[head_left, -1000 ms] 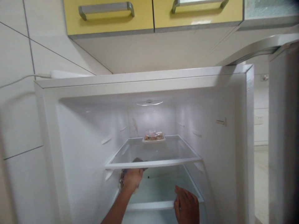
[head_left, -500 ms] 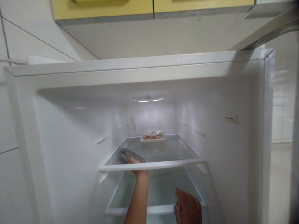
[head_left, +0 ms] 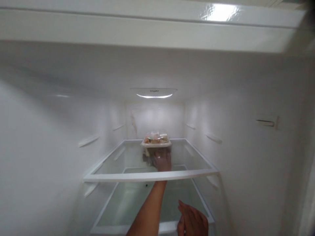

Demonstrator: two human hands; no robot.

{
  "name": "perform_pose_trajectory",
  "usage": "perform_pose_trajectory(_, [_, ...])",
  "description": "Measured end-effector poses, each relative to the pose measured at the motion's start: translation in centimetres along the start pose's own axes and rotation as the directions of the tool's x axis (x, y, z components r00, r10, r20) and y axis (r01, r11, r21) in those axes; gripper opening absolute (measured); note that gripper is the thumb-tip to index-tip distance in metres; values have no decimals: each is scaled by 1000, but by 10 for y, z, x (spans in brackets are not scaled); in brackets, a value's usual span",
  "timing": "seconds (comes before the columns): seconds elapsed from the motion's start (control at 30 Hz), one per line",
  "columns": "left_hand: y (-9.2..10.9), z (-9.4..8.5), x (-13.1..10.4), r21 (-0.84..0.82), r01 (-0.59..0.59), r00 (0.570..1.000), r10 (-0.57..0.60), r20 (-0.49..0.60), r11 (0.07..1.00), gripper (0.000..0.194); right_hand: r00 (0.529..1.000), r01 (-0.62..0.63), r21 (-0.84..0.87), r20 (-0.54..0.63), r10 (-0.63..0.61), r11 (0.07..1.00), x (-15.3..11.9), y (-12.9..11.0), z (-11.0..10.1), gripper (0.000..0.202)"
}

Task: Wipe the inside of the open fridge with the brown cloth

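My left hand (head_left: 163, 161) reaches deep into the fridge, below the upper glass shelf (head_left: 133, 177), and shows through the glass. It is closed on a dark grey cloth (head_left: 148, 158), blurred and pressed near the shelf's underside. Above it, on the glass towards the back, sits a clear-lidded food tray (head_left: 156, 140) with brownish food inside. My right hand (head_left: 194, 220) is low in the view, at the lower shelf's front edge (head_left: 169, 226). Its fingers are extended close together and slightly bent, the thumb lower down, with nothing seen in them.
White fridge walls with moulded shelf ledges (head_left: 213, 138) stand on both sides. A lamp (head_left: 154, 93) glows under the ceiling. A switch (head_left: 267, 122) is set in the right wall. A small dark speck (head_left: 146, 185) shows near the lower glass shelf.
My left hand has moved back and right with the cloth, from the upper shelf's front left to below the food tray. The view has come closer; my right hand stays low by the lower shelf.
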State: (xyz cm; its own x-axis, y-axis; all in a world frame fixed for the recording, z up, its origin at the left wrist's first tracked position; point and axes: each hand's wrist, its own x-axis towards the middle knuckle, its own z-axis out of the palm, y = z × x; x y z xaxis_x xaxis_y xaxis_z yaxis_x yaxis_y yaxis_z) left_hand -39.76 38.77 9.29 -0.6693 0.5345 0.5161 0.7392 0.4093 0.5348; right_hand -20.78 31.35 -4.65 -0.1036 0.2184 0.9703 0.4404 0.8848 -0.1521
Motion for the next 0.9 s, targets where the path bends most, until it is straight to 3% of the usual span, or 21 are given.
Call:
perform_pose_trajectory(0.1, [16, 12, -9, 2, -27, 1000, 27, -1, 1000, 45, 1000, 19, -20, 21, -19, 1000, 0, 1, -1, 33])
perform_pose_trajectory(0.23, [11, 0, 0, 10, 25, 997, -24, -78, 1000, 58, 999, 47, -27, 26, -47, 999, 1, 2, -2, 32])
perform_pose_trajectory(0.33, [-7, -20, 11, -3, 149, 975, -148, -165, 989, 69, 999, 32, -2, 8, -32, 999, 2, 1, -2, 32])
perform_pose_trajectory(0.47, [-39, -50, 25, -45, 306, 916, -307, -258, 951, 75, 1000, -5, 32, -3, 5, 999, 2, -2, -2, 33])
perform_pose_trajectory(0.63, [-78, -77, 37, -53, 403, 868, -400, -295, 914, 91, 1000, -21, 33, 1, 21, 999, 2, -4, -1, 31])
perform_pose_trajectory(0.77, [-89, -77, 40, -34, 400, 873, -392, -289, 916, 89, 999, -25, 38, -26, 26, 999, 2, -5, 0, 33])
perform_pose_trajectory(0.9, [-72, -56, 33, 7, 349, 902, -334, -274, 937, 86, 998, -43, 39, -33, 44, 998, 4, -7, 1, 33])
